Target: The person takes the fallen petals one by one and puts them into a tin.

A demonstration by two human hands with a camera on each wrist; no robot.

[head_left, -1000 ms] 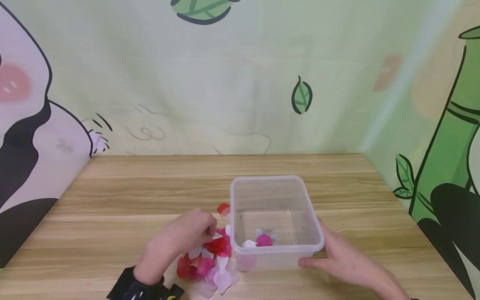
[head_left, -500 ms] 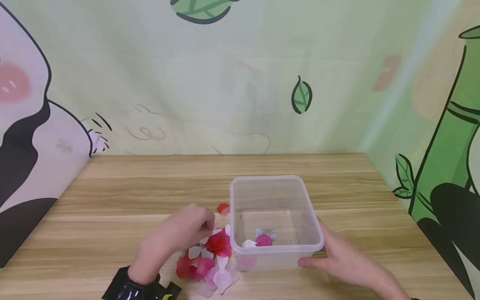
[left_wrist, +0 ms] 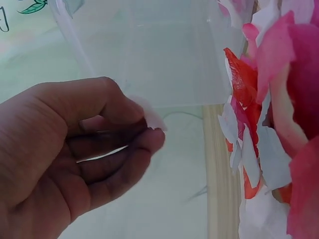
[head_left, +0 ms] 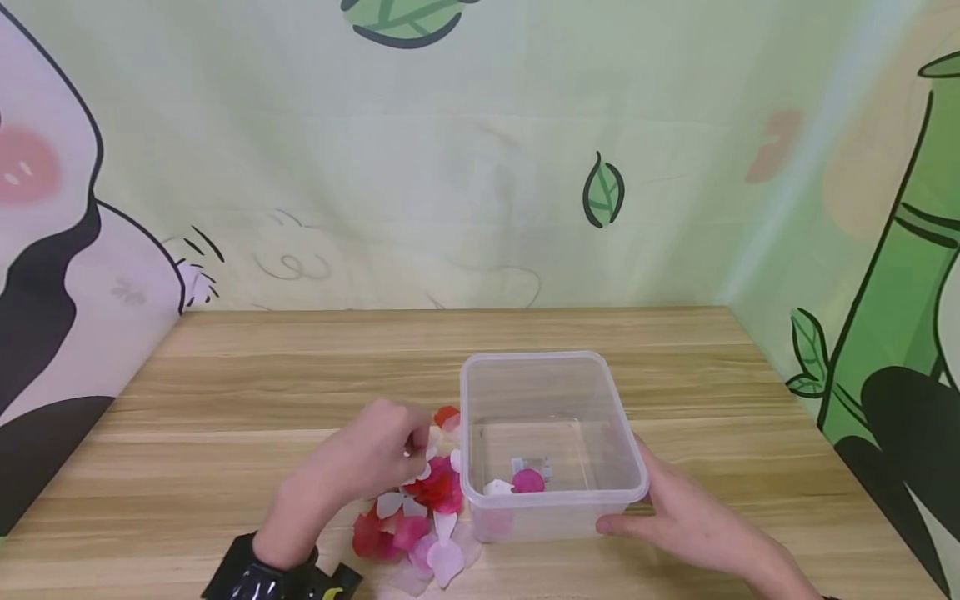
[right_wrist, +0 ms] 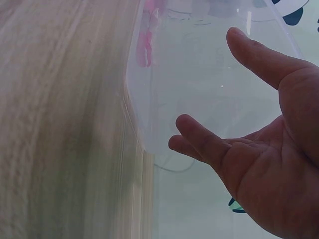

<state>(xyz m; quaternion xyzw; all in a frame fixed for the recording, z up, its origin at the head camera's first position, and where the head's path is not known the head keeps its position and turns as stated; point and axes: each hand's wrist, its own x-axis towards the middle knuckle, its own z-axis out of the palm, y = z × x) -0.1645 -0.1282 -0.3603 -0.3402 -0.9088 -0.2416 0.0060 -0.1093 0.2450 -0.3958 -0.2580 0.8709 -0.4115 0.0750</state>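
Observation:
Just above the left part of a heap of artificial flower petals (head_left: 438,487), in red, pink, white and lilac, my left hand (head_left: 367,450) pinches one pale petal (left_wrist: 153,115) between thumb and fingertips. The petal shows best in the left wrist view. To the right of the heap stands a clear plastic box (head_left: 570,518) without a lid. A magenta petal (head_left: 528,481) and a white petal (head_left: 498,487) lie inside it. My right hand (head_left: 682,517) is at the box's near right corner, thumb along the front and straight fingers along the right side.
A red petal (head_left: 446,416) lies apart behind the heap, close to the box's left wall. The wooden tabletop (head_left: 300,375) runs back to a printed cloth backdrop (head_left: 450,167) with leaves, bamboo and a panda.
My left hand has drawn slightly up and left from the heap with the pale petal in its fingertips. The right hand and the box have stayed in place.

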